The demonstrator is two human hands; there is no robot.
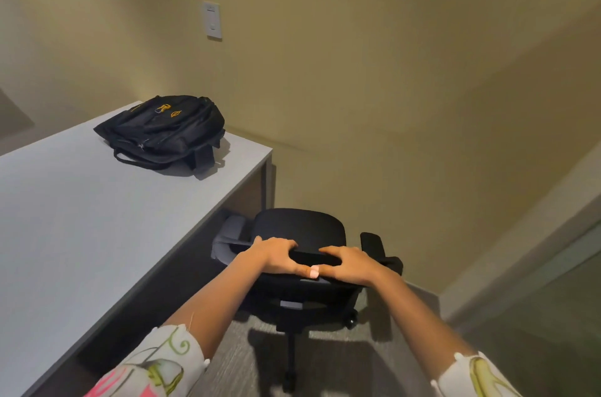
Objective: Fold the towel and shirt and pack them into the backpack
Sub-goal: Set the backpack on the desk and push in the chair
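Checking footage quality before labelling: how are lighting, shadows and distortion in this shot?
Head view: dim, warm light, no glare; the backpack throws a soft shadow rightward on the desk, the chair a darker one on the carpet; wide-angle lens slants the walls and stretches the forearms.

A: Backpack [159, 131]?
B: Flat on the table [81, 218], at its far end, close to the wall.
A: Right of the table?
B: Just beside that edge, a chair [299, 227], nearer than the backpack.
A: On the chair?
B: Side by side, left hand [276, 255] and right hand [348, 263], gripping the top of its back, thumbs touching.
A: Behind all that?
B: High above the backpack, a wall plate [211, 19].
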